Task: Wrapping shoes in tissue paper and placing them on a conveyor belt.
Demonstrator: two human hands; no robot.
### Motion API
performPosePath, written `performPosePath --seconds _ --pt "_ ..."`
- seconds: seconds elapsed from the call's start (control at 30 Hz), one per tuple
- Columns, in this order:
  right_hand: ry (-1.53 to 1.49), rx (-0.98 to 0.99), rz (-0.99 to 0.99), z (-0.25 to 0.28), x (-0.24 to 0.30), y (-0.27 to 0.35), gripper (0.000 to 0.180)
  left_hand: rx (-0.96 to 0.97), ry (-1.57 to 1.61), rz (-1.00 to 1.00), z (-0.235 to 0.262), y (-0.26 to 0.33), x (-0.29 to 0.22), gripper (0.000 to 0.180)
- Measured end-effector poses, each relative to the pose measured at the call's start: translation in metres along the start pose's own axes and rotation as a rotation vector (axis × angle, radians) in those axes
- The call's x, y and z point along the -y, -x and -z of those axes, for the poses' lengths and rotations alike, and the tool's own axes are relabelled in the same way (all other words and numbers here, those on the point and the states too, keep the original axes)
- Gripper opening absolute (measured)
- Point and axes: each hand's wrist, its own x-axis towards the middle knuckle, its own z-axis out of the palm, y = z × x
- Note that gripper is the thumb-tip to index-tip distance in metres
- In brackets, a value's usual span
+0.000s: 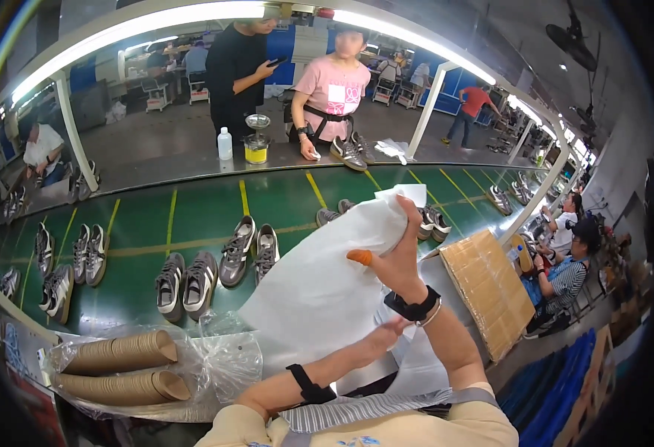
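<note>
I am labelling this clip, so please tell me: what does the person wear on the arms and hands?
Both forearms are bare. The right hand has an orange cover on the thumb tip and a black wristband. The left hand wears no glove; a black strap circles that forearm.

- Bare forearms with a beige top at the near edge.
- Black strap around the left forearm.
- Right hand [397, 257]: orange cot on the thumb, black wristband and thin bracelet.
</note>
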Motion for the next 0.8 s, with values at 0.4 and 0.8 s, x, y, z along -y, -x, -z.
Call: performPosePath --seconds 0.4,0.8 --pt "-0.404 -0.224 -0.155 -0.013 0.037 0.068 0.117 -0.858 0.132 -0.251 0.024 0.007 -0.149 0.032" --pt "-0.032 0.088 -0.082 -0.035 0.025 0.053 0.018 -0.539 0.056 -0.154 0.003 0.063 -0.141 0.077"
